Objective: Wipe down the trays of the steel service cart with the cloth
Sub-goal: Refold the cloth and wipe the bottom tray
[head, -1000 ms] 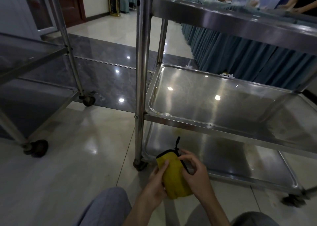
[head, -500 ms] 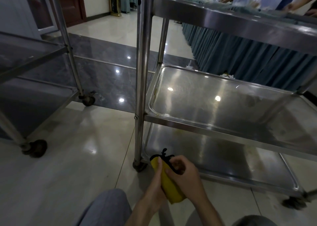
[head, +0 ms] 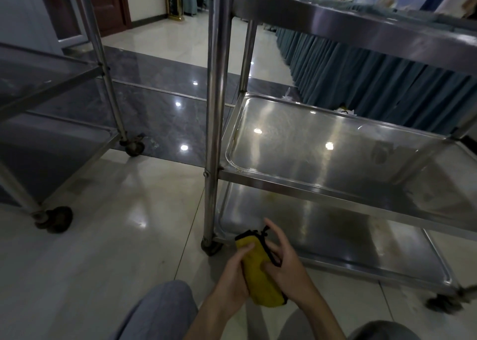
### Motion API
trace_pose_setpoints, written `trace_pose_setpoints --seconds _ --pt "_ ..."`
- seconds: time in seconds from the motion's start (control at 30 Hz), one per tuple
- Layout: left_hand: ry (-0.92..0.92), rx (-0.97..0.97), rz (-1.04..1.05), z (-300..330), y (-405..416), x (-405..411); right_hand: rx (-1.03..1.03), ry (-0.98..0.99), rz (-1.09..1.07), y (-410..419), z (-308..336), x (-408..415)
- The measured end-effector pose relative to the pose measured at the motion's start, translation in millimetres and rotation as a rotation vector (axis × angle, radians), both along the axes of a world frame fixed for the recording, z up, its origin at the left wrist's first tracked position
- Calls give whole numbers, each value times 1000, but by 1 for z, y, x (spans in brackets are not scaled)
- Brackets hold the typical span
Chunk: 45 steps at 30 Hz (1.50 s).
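A folded yellow cloth (head: 260, 275) with black edging sits low in the head view, held between both hands. My left hand (head: 232, 277) grips its left side with the thumb on top. My right hand (head: 286, 267) presses its right side with the thumb, its other fingers lifted and spread. The cloth is just in front of the near left corner of the steel cart's bottom tray (head: 361, 236). Above it lie the middle tray (head: 335, 148) and the top tray (head: 348, 27). All three trays look bare.
The cart's front left post (head: 214, 107) and caster (head: 210, 246) stand close to the hands. A second steel cart (head: 51, 107) stands at the left on the tile floor. A long table with a blue-green skirt (head: 374, 86) runs behind. My knees show at the bottom.
The cloth has been turned and refolded between the hands. My right hand's fingers have opened off it, and the view has shifted slightly.
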<state>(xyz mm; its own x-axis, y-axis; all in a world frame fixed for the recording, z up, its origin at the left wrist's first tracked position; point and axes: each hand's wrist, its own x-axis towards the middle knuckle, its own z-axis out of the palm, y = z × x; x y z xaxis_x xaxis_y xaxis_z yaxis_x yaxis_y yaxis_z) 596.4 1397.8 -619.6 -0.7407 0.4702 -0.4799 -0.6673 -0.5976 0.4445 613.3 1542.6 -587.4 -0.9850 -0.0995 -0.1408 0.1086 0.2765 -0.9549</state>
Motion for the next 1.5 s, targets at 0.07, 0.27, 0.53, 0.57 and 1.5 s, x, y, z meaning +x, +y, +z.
trace_pose_setpoints --seconds 0.07,0.27,0.53,0.57,1.5 --pt "-7 -78 -30 -4 3 -5 52 37 -96 3 -4 -2" --pt "9 -199 14 -13 6 -15 224 100 -284 6 -20 -6" --pt "106 -288 -62 19 -22 -19 -130 -229 -112 -12 12 -5" --pt "139 -311 -90 28 -28 -20 -149 -205 -110 -16 20 -5" --pt "1090 -1067 568 211 -67 -157 1212 357 17 28 186 -105"
